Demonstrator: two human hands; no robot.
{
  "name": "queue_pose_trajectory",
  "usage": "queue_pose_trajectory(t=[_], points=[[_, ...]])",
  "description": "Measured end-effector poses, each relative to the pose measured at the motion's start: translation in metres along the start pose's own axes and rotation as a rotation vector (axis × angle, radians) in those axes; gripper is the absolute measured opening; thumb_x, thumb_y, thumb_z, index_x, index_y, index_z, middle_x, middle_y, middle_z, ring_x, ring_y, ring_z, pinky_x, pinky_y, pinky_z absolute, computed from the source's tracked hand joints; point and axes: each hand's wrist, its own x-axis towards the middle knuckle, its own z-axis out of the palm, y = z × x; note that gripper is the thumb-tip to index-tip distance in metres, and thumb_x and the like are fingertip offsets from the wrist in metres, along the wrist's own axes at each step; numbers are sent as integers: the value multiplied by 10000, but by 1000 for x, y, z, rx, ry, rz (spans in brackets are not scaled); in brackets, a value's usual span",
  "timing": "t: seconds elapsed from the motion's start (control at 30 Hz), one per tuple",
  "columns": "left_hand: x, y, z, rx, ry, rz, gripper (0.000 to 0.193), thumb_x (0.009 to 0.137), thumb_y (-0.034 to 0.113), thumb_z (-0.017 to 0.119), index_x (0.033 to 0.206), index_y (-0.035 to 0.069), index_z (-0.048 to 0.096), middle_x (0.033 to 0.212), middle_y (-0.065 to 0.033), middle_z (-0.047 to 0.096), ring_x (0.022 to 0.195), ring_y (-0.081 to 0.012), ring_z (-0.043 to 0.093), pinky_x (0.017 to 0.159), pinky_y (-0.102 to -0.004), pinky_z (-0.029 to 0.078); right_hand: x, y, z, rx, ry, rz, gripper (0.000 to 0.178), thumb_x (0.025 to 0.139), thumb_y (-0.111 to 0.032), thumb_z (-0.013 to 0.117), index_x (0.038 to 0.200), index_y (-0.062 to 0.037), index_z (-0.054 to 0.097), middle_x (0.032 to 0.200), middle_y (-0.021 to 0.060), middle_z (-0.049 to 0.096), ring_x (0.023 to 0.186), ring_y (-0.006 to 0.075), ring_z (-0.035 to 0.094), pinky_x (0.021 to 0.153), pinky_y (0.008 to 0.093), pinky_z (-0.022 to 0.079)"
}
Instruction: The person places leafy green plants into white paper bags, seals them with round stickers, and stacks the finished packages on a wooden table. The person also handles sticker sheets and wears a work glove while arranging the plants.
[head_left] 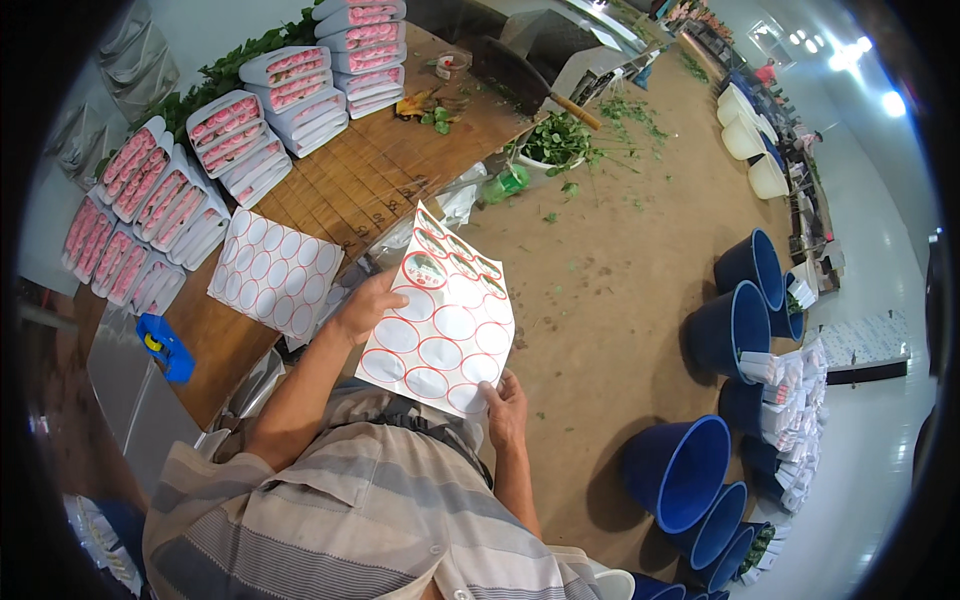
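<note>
Between my two hands is a white sticker sheet [455, 322], held in front of my waist. Round outlines in red cover it; several green printed stickers remain along its far edge, and the other circles are blank. My left hand [372, 305] grips its left edge, thumb on top. At the lower right corner, my right hand [505, 408] pinches the sheet. A second sheet with red-ringed blank circles [275, 270] lies on the wooden table [385, 160] to the left. Bundles of pink roses [228, 120] wrapped in white stand stacked along the table's back.
A blue tape dispenser [165, 348] sits at the table's near left corner. Beyond the table stands a tub of green leaves [555, 140], with leaf scraps on the floor. Several blue buckets [678, 472] line the right side, beside white-wrapped bundles [795, 420].
</note>
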Motion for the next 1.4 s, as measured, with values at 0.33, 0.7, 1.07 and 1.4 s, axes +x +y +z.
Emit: queue_pose_trajectory(t=[0.33, 0.7, 1.07, 1.4], points=[[-18, 9, 1, -14, 43, -11, 629, 858, -60, 492, 1474, 6, 389, 1385, -125, 551, 1251, -216, 560, 1072, -368, 443, -4, 18, 0, 47, -28, -10, 413, 907, -23, 635, 1285, 68, 498, 1140, 135, 680, 991, 155, 644, 808, 260, 505], [-44, 17, 4, -48, 123, -41, 699, 799, -101, 434, 1489, -2, 373, 1387, -137, 546, 1247, -226, 565, 1064, -367, 457, -11, 28, 5, 93, -68, 38, 372, 900, -12, 642, 1253, 34, 534, 982, 58, 690, 812, 85, 608, 659, 202, 451], [-67, 13, 8, -62, 196, 22, 681, 798, -70, 447, 1474, -16, 384, 1398, -143, 533, 1249, -237, 564, 1076, -379, 442, -14, 36, -4, -50, -120, 101, 399, 882, -61, 699, 1247, 45, 577, 982, 60, 691, 824, 107, 619, 706, 248, 481], [-89, -19, -4, 5, 277, 109, 738, 777, -9, 527, 1499, 3, 373, 1406, -111, 541, 1293, -227, 520, 1120, -382, 383, -14, 49, -27, -347, -234, 38, 450, 891, -171, 722, 1287, -1, 594, 1064, 107, 690, 942, 165, 635, 811, 315, 514]])
